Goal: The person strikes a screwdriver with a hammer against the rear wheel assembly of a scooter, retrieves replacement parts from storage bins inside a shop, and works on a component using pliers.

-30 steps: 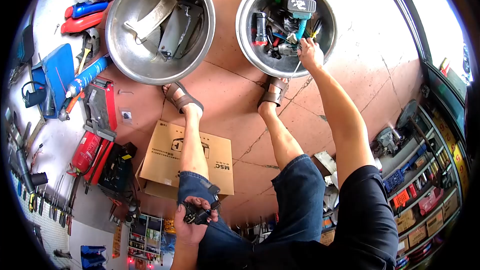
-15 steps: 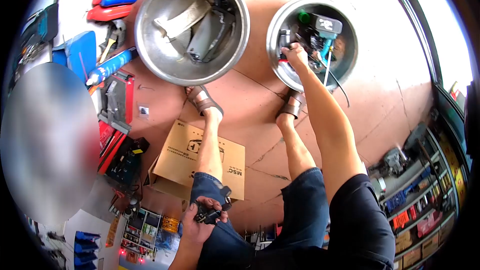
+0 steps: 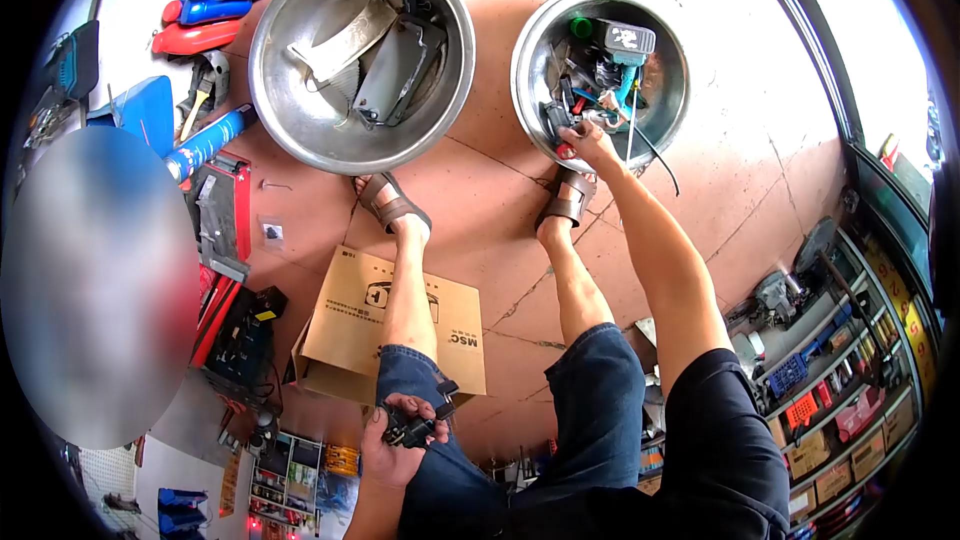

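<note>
Over my left thigh, my left hand (image 3: 398,440) is closed round a small black part (image 3: 410,427). My right hand (image 3: 590,143) reaches into the near side of the right metal bowl (image 3: 680,105), its fingers on a black and red flashlight (image 3: 557,122). Beside it in the bowl lie a teal cordless tool with a grey battery (image 3: 628,40), a green-capped item (image 3: 581,27) and several small tools. A thin metal rod and a black hose (image 3: 655,152) stick out over the bowl's rim.
The left metal bowl (image 3: 262,70) holds grey metal parts (image 3: 400,70). A cardboard box (image 3: 340,325) lies beside my left leg. Bottles, a blue spray can (image 3: 212,143) and toolboxes stand at the left; shelves (image 3: 850,390) of parts at the right. A blurred oval covers the far left.
My right hand has moved from the bowl's right side to the flashlight at its left, which has tilted. The hose now hangs out of the bowl. My left hand keeps the black part.
</note>
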`<state>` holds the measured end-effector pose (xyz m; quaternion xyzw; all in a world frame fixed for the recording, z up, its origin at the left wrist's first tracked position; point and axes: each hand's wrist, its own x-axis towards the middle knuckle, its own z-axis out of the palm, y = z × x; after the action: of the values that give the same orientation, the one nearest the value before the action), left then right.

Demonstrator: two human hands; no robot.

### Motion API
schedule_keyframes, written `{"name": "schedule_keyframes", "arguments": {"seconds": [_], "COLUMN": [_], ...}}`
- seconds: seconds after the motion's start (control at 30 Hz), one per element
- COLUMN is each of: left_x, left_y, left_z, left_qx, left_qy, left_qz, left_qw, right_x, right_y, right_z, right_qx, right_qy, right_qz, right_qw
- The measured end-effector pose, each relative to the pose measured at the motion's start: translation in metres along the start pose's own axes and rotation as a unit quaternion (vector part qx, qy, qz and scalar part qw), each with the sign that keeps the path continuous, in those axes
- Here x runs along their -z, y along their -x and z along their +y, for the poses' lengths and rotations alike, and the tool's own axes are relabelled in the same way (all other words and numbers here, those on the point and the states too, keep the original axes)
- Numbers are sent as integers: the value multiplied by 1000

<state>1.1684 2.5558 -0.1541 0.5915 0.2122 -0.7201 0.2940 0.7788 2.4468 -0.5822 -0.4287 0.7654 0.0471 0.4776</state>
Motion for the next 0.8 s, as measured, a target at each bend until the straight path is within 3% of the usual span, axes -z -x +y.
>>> {"name": "schedule_keyframes", "arguments": {"seconds": [0.03,0.1,0.17,0.2,0.23,0.27,0.33,0.37,0.47,0.53,0.57,0.6,0.67,0.7,0.77,0.8], "left_x": [0,1,-2,-4,-6,-10,-17,-20,-26,-25,-24,-18,-19,-16,-5,8], "left_y": [2,7,12,16,23,28,43,54,98,131,149,160,195,209,245,245], "left_z": [2,5,6,7,8,13,22,29,56,75,86,93,122,139,165,177], "left_qx": [0,0,-6,5,11,2,-22,-23,-34,-54,-47,-64,-89,-131,-150,-149], "left_qy": [1,-1,3,22,43,27,45,50,108,129,146,174,188,153,179,179], "left_qz": [-3,-8,-26,-32,-36,-79,-118,-156,-215,-245,-236,-265,-262,-339,-332,-340], "left_qw": [1000,1000,1000,999,998,997,992,986,970,959,960,946,942,919,914,911], "right_x": [-12,-29,-31,-16,-35,-27,-47,-18,38,86,103,126,173,198,259,287], "right_y": [-2,1,29,61,70,97,129,160,227,260,268,270,278,284,363,408], "right_z": [1,-7,-27,-59,-50,-70,-72,-113,-210,-287,-319,-359,-450,-504,-634,-690], "right_qx": [0,22,0,-37,-11,-18,109,131,178,191,289,283,327,374,532,575], "right_qy": [-1,-245,-241,-150,-91,-33,-138,-39,-43,-55,-139,-80,-91,-97,-69,-105], "right_qz": [2,164,199,169,149,59,-16,-72,-99,-86,-59,-52,-18,8,145,137], "right_qw": [1000,955,950,973,985,998,984,988,978,976,945,954,940,922,831,800]}}
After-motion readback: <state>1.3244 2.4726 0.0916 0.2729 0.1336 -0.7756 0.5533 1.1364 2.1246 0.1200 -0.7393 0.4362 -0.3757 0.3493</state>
